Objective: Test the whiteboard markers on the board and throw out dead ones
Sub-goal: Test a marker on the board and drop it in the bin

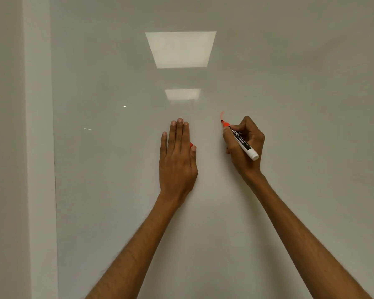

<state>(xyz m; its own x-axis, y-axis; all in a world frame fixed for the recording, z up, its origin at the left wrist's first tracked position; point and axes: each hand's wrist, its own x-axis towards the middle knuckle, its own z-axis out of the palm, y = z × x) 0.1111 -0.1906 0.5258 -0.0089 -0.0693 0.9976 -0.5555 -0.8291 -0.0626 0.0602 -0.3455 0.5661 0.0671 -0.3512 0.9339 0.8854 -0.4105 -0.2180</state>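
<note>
A glossy white whiteboard [289, 83] fills the view. My right hand [245, 145] grips a whiteboard marker [242, 142] with a black-and-white barrel and a red tip; the tip touches the board. A short faint red stroke [222, 115] curves up from the tip. My left hand [177, 156] lies flat against the board with straight fingers. A small red piece, probably the marker's cap [191, 145], peeks out between its thumb and palm; most of it is hidden.
The board's left edge [54, 169] meets a pale vertical wall strip [39, 147]. Two ceiling lights are reflected in the board above my hands, the larger reflection [180, 49] higher up.
</note>
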